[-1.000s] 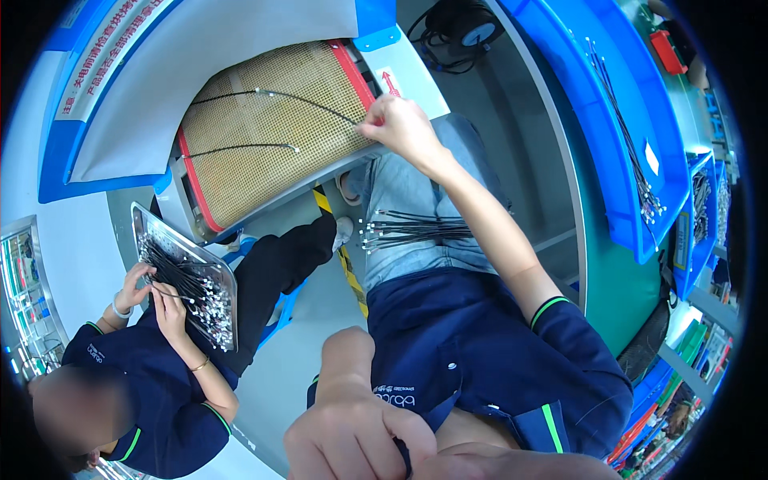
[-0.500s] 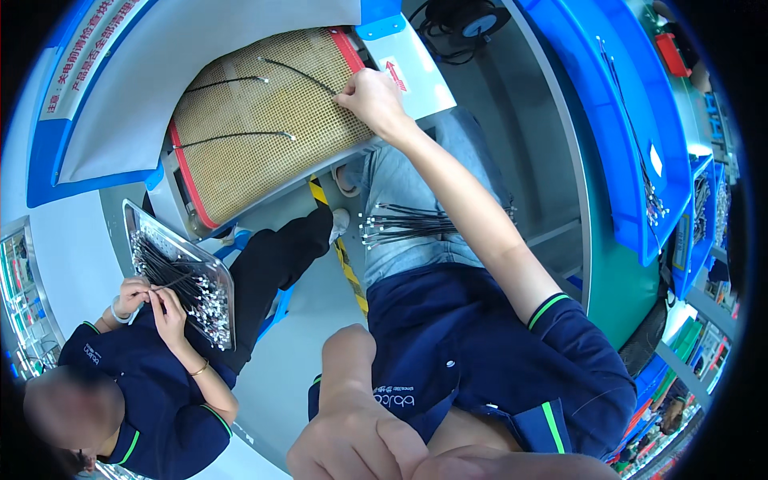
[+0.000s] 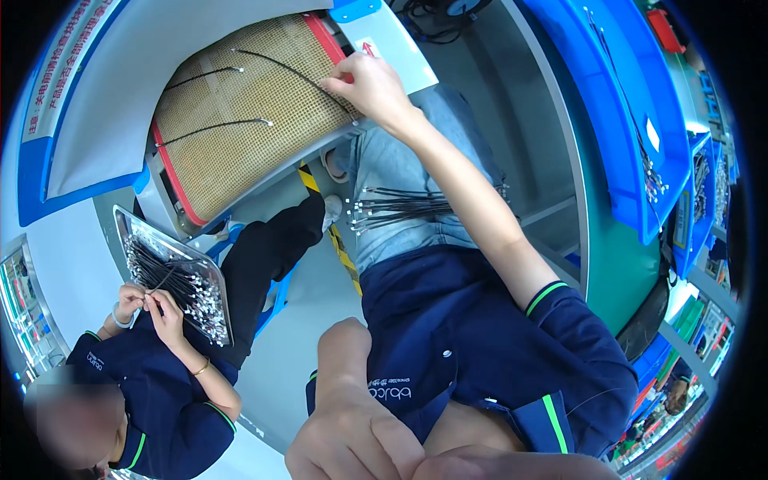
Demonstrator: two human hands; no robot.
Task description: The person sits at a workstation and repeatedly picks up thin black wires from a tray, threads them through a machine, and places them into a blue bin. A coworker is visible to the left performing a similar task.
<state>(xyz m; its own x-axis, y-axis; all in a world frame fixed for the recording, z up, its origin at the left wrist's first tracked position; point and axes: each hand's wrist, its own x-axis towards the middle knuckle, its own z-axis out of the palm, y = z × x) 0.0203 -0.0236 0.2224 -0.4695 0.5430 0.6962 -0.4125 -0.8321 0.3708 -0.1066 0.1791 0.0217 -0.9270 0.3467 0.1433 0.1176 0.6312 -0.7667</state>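
My right hand [image 3: 370,86] hovers over the near right part of a tan mesh conveyor belt [image 3: 216,164] with red edges. Its thumb and index finger are slightly apart, and nothing shows between them. Just below it a thin black cable [image 3: 280,66] with small end connectors lies across the belt, separate from the fingers. Two similar cables, a far one [image 3: 204,77] and a nearer one [image 3: 216,126], lie further left. Close to the camera, my left hand [image 3: 356,440] is curled closed; its fingertips are hidden. A bundle of black cables [image 3: 400,210] rests across my lap.
A grey curved hood [image 3: 160,88] covers the belt's far side. At left, a co-worker handles a cable over a metal tray [image 3: 226,284] full of cables. Blue bins [image 3: 640,160] with cables stand right, beside a green surface [image 3: 620,312].
My right hand has let go of the cable, which now lies with its near end on the belt's front edge. The whole view has shifted slightly. My left hand stays put.
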